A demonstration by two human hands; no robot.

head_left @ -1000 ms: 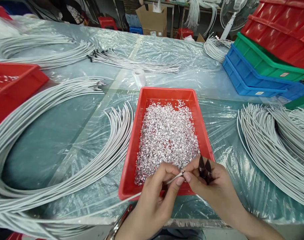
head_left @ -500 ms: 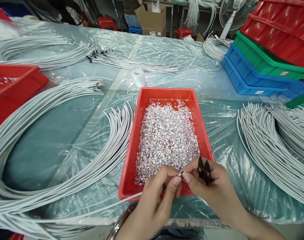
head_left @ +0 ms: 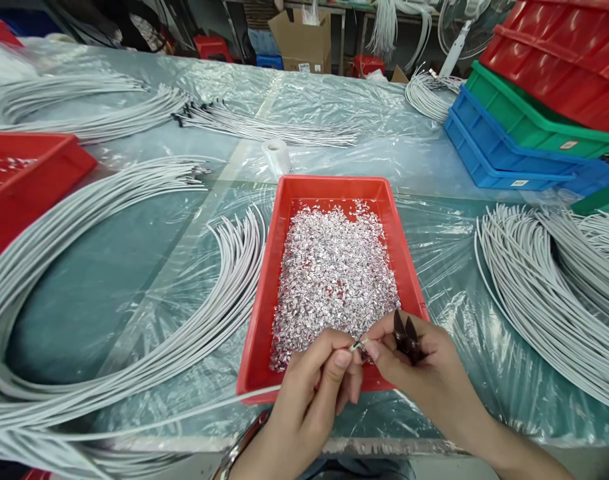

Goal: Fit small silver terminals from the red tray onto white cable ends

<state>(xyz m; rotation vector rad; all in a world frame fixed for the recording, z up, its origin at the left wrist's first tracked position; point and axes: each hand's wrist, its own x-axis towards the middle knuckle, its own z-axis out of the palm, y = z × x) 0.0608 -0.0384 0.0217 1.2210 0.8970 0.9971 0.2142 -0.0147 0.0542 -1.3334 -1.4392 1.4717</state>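
Observation:
My left hand (head_left: 317,393) pinches a white cable (head_left: 224,401) close to its end, between thumb and forefinger, above the near part of the red tray (head_left: 254,327). My right hand (head_left: 424,373) is closed, its thumb and forefinger pinching at the cable's tip, where small coloured wires show. A dark tool with two pointed blades, like small snips (head_left: 407,335), sticks up from between the fingers of that hand; its handles are hidden. Under both hands the tray holds a heap of small silvery foil pieces (head_left: 334,273).
Coiled white cables (head_left: 49,220) cover the left side, and another bundle (head_left: 549,300) lies at the right. A second red tray (head_left: 29,193) stands far left. Stacked blue and green crates (head_left: 514,147) rise at the back right. A clear roll (head_left: 277,158) stands behind the tray.
Both hands have shifted slightly left. At the cable's tip, the dark band and white end now give way to thin coloured wires between the fingertips.

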